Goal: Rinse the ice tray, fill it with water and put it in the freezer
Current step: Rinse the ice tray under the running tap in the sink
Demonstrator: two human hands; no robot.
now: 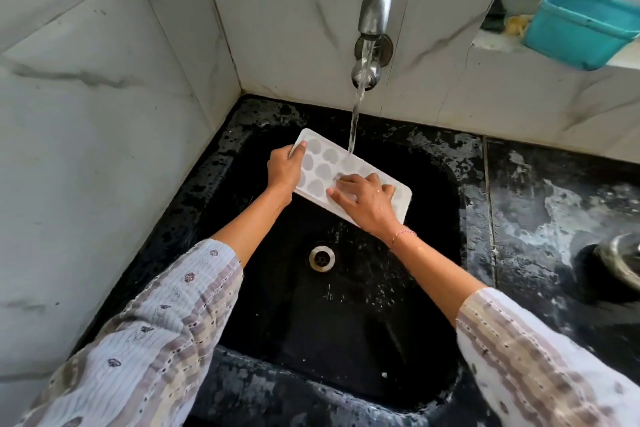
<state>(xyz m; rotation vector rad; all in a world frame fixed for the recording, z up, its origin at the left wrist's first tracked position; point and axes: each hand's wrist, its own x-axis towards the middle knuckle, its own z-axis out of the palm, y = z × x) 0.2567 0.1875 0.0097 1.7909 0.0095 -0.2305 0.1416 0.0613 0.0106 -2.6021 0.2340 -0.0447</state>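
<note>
A white ice tray (323, 168) with heart-shaped cells is held over the black sink (450, 204), tilted toward me. My left hand (285, 170) grips its left end, thumb on top of the rim. My right hand (367, 199) lies on the tray's right half with spread fingers touching the cells. A stream of water (355, 121) runs from the steel tap (372, 28) on the wall and lands on the tray near its far edge, just beyond my right fingers.
The sink's drain (322, 257) sits below the tray. Wet black counter (554, 204) extends to the right, with a steel vessel (623, 260) at the right edge. A teal plastic box (581, 26) stands on the window ledge. Marble-tiled walls close the left and back.
</note>
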